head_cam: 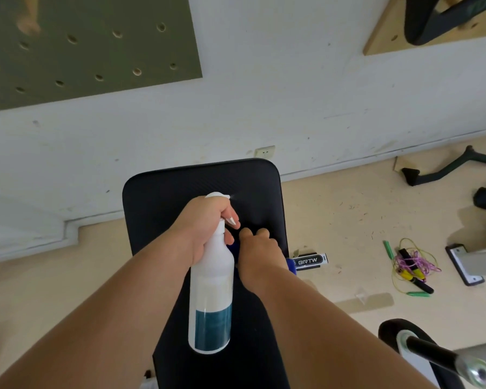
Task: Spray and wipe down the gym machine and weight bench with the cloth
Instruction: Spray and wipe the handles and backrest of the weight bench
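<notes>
- Over the black weight bench (180, 186), left hand (201, 226) has its fingers clamped on the spray bottle (211, 290); nozzle aimed at the pad
- right hand (257, 256) fingers closed on the blue cloth (291, 265), pressed to the pad
- risk, I judge: mist drifting onto the wall, or wetting the right hand

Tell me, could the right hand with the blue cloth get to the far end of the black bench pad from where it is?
Probably yes. The right hand rests on the bench pad with the blue cloth under it, and the pad's far end lies bare ahead. Only the spray bottle in the left hand sits alongside, not across the path.
</notes>
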